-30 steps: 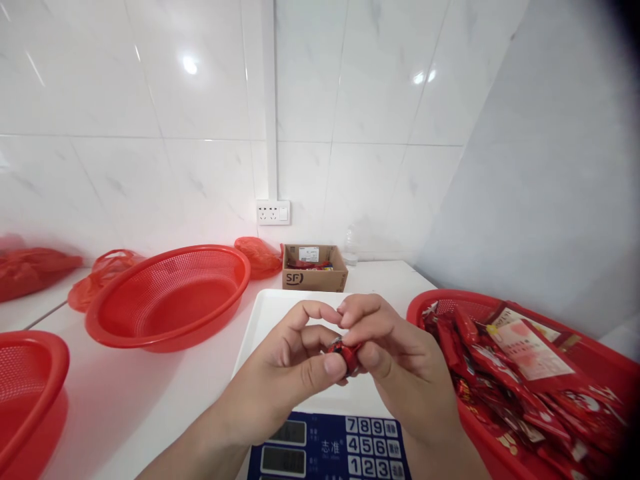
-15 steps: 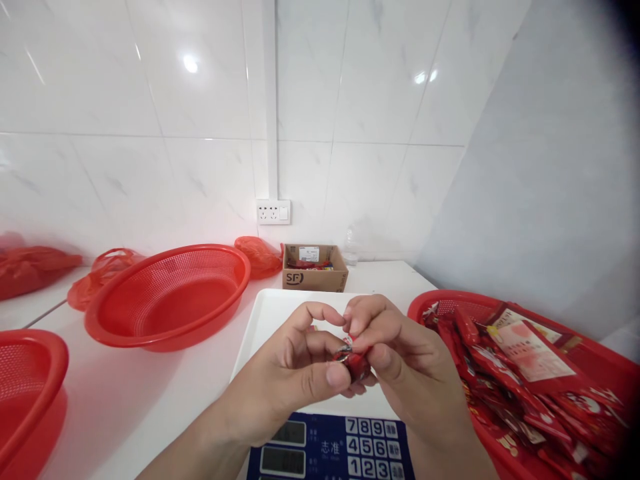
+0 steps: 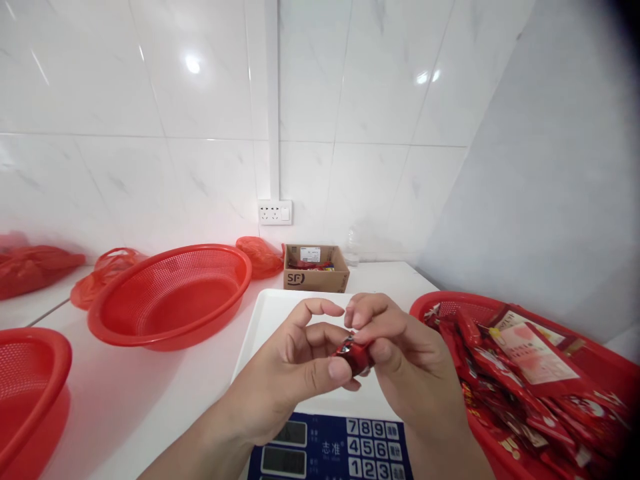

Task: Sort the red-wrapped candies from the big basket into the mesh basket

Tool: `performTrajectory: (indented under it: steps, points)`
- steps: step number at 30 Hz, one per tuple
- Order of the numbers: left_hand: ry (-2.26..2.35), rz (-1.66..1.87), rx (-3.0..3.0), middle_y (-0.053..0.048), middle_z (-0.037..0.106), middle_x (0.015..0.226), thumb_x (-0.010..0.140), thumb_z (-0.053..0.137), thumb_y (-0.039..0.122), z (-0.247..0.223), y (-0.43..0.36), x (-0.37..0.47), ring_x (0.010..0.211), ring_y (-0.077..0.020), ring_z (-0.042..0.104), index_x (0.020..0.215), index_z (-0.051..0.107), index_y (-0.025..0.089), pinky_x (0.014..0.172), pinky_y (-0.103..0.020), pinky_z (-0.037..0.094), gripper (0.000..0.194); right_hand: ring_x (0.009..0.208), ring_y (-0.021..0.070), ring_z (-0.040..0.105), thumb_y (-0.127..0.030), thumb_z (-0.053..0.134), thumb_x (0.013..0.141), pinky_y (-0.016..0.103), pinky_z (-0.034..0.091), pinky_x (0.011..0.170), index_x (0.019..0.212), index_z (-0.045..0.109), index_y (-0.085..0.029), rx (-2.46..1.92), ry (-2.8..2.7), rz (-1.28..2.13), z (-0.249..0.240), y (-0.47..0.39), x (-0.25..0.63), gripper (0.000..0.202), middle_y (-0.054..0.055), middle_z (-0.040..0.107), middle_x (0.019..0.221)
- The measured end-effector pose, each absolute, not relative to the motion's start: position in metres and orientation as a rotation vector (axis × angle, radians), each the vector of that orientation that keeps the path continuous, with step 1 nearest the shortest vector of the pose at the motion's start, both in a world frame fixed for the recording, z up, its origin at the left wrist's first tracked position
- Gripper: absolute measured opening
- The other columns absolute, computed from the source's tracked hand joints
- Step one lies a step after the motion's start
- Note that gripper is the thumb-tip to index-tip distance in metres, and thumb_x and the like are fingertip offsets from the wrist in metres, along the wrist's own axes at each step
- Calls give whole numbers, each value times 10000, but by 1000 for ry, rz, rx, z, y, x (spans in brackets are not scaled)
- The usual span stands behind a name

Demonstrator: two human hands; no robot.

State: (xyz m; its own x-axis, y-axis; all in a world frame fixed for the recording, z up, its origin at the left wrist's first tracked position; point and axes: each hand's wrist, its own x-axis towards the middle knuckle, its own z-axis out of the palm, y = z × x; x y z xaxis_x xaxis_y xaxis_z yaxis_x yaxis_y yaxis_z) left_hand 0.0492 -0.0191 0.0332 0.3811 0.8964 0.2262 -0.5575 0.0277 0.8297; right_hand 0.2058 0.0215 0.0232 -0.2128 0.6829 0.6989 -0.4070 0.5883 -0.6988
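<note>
Between my two hands is a small shiny red wrapped piece (image 3: 356, 358), with a silvery edge along its top; its exact kind is unclear. My left hand (image 3: 305, 363) pinches it from the left, thumb in front and fingers behind, the index finger arched above. From the other side, my right hand (image 3: 413, 357) grips it with thumb and fingers. Both hands hover over the white pan (image 3: 270, 313) of a digital scale, whose blue keypad panel (image 3: 330, 450) lies just below them.
At right stands a red basket (image 3: 425, 300) full of red packets (image 3: 515, 393). An open carton (image 3: 316, 281) holding packets is behind the scale. To the left are a large red colander (image 3: 165, 337), another red basin (image 3: 55, 353) and red plastic bags (image 3: 257, 257) along the wall.
The red wrapped piece has turned slightly in my fingers, so more of its glossy red side and silvery edge shows. My hands stay almost in place.
</note>
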Motion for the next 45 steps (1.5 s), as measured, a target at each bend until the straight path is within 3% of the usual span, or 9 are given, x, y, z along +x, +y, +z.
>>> performTrajectory:
  steps: [4,11,15,17,22,26,31,34,45]
  points:
    - [434,1193,1039,-3,711,886,796,859,333,33,-18,49,829,-148,664,1082,620,240,762,-282,486,384,882,203,622,-404,739,903,360,597,752,883,823,-353,-223,-1471,967,23,25,209,99,35,641,873]
    - [415,1330,1136,25,692,852,829,830,274,28,-19,51,772,-123,637,1087,599,254,718,-250,472,347,938,195,624,-393,725,918,337,558,853,936,819,-361,-199,-1513,948,22,27,211,101,28,675,903]
    - [597,1570,1229,29,673,955,842,817,243,27,-26,52,798,-106,618,1113,605,290,722,-227,503,348,1017,204,676,-544,825,757,293,592,853,1221,726,-386,-279,-1529,1084,19,24,210,500,30,713,1173]
    - [717,1675,1301,30,687,1020,830,823,206,26,-30,53,826,-110,644,1127,609,317,730,-224,521,383,1033,192,689,-533,861,714,259,601,846,1281,675,-397,-337,-1527,1115,18,21,208,612,25,710,1247]
    - [780,1772,1500,74,727,1088,821,771,57,22,-34,54,896,-87,687,1171,598,392,816,-180,536,515,1036,149,697,-348,819,840,210,609,831,1295,622,-409,-281,-1502,1066,16,16,201,499,4,732,1162]
    - [760,1734,1550,83,706,1122,818,714,3,23,-32,56,858,-79,685,1193,569,420,760,-167,554,579,1020,147,697,-305,796,866,214,606,848,1307,607,-383,-234,-1484,982,15,16,200,486,10,741,1114]
    - [758,1747,1666,77,693,995,819,633,-39,26,-32,57,789,-68,665,1211,555,412,744,-148,554,602,959,147,686,-265,786,871,231,604,839,1325,593,-369,-183,-1514,902,16,15,201,504,9,724,1048]
    - [751,1803,1702,70,685,1049,794,621,-50,26,-32,56,807,-66,673,1226,562,408,781,-149,564,632,961,156,683,-226,787,863,257,615,844,1326,590,-370,-170,-1524,894,17,13,200,524,9,713,1042]
    - [803,1920,1645,111,734,973,678,708,-51,29,-36,57,782,-51,683,1139,643,400,762,-100,549,649,932,105,695,-177,797,850,173,590,867,1201,681,-344,-96,-1472,905,29,11,197,406,-24,738,978]
